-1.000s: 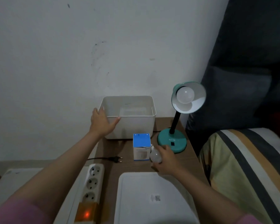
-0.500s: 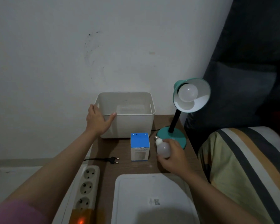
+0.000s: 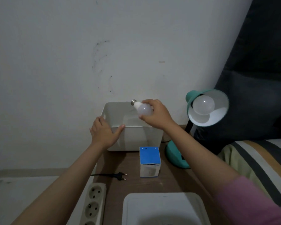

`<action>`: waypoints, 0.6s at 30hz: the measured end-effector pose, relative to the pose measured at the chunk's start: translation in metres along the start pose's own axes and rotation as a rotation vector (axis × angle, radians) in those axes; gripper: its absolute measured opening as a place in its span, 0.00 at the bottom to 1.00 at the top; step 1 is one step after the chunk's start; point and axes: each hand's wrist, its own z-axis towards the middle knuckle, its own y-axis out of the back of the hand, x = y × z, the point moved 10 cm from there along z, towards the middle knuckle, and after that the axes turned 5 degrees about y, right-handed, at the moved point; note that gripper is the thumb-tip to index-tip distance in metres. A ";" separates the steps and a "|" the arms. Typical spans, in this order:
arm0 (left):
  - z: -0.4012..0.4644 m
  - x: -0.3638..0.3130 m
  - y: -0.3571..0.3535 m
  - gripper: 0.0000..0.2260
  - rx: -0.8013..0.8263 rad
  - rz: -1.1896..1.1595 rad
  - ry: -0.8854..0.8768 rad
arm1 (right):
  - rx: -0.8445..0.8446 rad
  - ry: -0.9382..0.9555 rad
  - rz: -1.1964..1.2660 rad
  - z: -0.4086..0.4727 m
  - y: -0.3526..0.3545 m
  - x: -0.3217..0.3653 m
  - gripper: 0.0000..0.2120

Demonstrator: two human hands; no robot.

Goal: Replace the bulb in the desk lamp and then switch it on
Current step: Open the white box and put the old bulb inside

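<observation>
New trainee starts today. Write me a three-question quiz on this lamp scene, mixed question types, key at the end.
1. True or false: the plug sits in the power strip.
2. Which hand holds the loose bulb? A left B right
3. Fill in: the left hand rests on the white ____.

Key: 1 false, it lies on the table. 2 B, right hand. 3 bin. The desk lamp already holds a bulb.
</observation>
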 end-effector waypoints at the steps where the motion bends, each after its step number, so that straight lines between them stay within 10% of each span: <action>1: 0.001 0.001 -0.001 0.45 -0.002 -0.001 0.002 | 0.018 -0.014 -0.058 0.013 -0.007 -0.007 0.27; 18: -0.002 0.000 -0.001 0.45 -0.062 -0.064 -0.019 | 0.196 -0.089 -0.312 0.063 -0.056 -0.051 0.23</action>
